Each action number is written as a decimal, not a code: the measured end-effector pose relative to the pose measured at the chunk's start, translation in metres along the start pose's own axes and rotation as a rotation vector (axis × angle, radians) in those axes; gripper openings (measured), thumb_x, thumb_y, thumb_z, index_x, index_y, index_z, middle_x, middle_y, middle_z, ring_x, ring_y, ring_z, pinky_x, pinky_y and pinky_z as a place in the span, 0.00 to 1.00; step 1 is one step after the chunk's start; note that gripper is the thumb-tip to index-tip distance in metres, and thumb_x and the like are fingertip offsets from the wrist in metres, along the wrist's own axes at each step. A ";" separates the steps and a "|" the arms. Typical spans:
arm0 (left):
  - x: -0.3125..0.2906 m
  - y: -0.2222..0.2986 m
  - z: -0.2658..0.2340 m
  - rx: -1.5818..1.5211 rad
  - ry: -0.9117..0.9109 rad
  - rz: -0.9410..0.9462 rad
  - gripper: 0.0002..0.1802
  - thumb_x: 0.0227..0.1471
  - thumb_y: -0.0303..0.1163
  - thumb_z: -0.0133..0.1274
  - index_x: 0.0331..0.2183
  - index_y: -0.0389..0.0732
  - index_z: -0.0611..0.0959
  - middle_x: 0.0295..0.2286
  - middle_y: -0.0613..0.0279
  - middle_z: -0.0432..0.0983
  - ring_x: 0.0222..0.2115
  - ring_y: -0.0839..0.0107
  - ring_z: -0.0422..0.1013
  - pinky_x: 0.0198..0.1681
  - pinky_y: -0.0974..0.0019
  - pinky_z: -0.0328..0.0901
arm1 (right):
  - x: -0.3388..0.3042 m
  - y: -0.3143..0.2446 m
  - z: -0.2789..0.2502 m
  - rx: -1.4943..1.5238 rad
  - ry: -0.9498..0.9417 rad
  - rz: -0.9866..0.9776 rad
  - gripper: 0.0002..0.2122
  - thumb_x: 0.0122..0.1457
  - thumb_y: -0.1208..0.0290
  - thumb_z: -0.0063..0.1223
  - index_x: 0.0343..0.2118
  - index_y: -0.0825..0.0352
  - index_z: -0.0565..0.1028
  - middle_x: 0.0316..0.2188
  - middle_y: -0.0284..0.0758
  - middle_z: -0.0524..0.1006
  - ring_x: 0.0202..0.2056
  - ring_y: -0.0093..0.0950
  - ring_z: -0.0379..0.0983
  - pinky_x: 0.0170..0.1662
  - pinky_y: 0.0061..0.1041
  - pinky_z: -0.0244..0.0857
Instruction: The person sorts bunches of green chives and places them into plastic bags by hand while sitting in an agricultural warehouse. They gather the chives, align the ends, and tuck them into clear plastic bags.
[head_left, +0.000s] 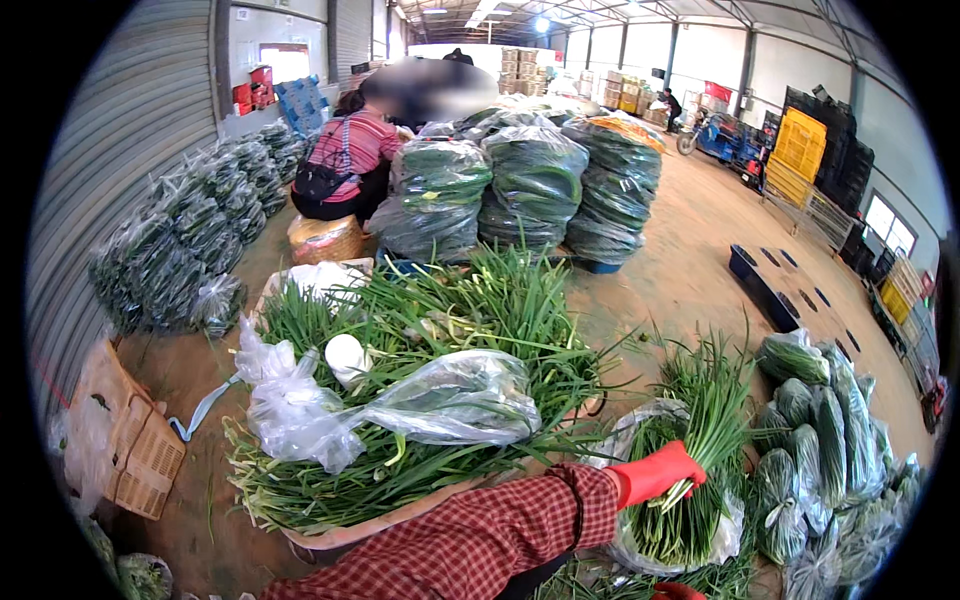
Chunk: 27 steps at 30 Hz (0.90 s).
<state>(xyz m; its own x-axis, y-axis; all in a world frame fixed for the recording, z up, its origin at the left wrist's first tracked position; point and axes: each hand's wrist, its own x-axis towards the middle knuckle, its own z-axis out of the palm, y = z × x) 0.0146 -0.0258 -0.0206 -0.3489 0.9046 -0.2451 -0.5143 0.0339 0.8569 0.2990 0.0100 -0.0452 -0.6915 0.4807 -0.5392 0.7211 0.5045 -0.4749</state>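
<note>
The left hand is closed round a bunch of green stalks near their pale ends; too little of the right hand shows to tell its grip. Leftmost, loose greens heap over a tub, with a white roll toward its left edge. Beyond the tub's right edge, the bunch sits above plastic wrapping on the floor, with filled bags farther right. Best to level the ends, squeeze lightly against bruising, and gather stray tips.
</note>
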 end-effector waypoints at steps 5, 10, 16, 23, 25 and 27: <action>-0.010 0.006 0.001 0.079 0.017 -0.037 0.07 0.32 0.20 0.56 0.20 0.28 0.77 0.16 0.55 0.73 0.14 0.67 0.70 0.15 0.65 0.63 | -0.006 -0.006 -0.001 -0.007 0.041 -0.090 0.23 0.53 0.54 0.51 0.46 0.66 0.71 0.38 0.45 0.76 0.43 0.36 0.72 0.44 0.30 0.64; 0.001 0.002 0.003 0.084 -0.046 -0.044 0.09 0.31 0.21 0.57 0.21 0.27 0.77 0.17 0.53 0.73 0.15 0.66 0.71 0.16 0.64 0.64 | 0.003 0.004 0.002 0.038 -0.002 -0.045 0.21 0.55 0.56 0.50 0.47 0.64 0.71 0.35 0.41 0.77 0.37 0.30 0.74 0.40 0.28 0.66; -0.015 0.014 0.010 0.085 0.009 -0.165 0.09 0.32 0.22 0.57 0.22 0.28 0.77 0.17 0.53 0.74 0.15 0.67 0.71 0.16 0.65 0.64 | 0.002 -0.006 0.002 0.106 -0.058 -0.061 0.20 0.56 0.57 0.49 0.47 0.62 0.71 0.29 0.37 0.77 0.30 0.25 0.73 0.34 0.26 0.66; -0.006 -0.012 0.014 -0.018 -0.130 -0.081 0.09 0.30 0.22 0.59 0.19 0.30 0.76 0.15 0.55 0.73 0.15 0.68 0.71 0.17 0.67 0.65 | -0.001 0.017 0.015 0.190 -0.127 0.014 0.18 0.57 0.61 0.48 0.49 0.62 0.69 0.29 0.35 0.77 0.29 0.26 0.71 0.33 0.26 0.66; -0.009 -0.007 0.009 -0.019 -0.081 -0.084 0.09 0.29 0.22 0.58 0.19 0.29 0.75 0.15 0.53 0.73 0.15 0.66 0.71 0.17 0.65 0.66 | 0.003 0.014 0.020 0.087 -0.068 -0.122 0.18 0.57 0.60 0.47 0.50 0.61 0.69 0.29 0.34 0.77 0.28 0.24 0.71 0.32 0.25 0.66; -0.013 -0.003 0.006 0.022 -0.040 -0.080 0.12 0.29 0.21 0.58 0.22 0.28 0.75 0.17 0.52 0.73 0.15 0.65 0.71 0.17 0.64 0.66 | 0.000 0.003 0.012 0.106 -0.111 -0.028 0.18 0.57 0.61 0.48 0.49 0.61 0.69 0.29 0.34 0.77 0.28 0.23 0.71 0.31 0.24 0.65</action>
<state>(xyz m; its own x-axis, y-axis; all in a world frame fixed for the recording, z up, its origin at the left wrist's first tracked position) 0.0247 -0.0348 -0.0171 -0.2760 0.9147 -0.2950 -0.5218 0.1152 0.8452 0.3019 0.0035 -0.0550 -0.7065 0.3824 -0.5954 0.7062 0.4348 -0.5587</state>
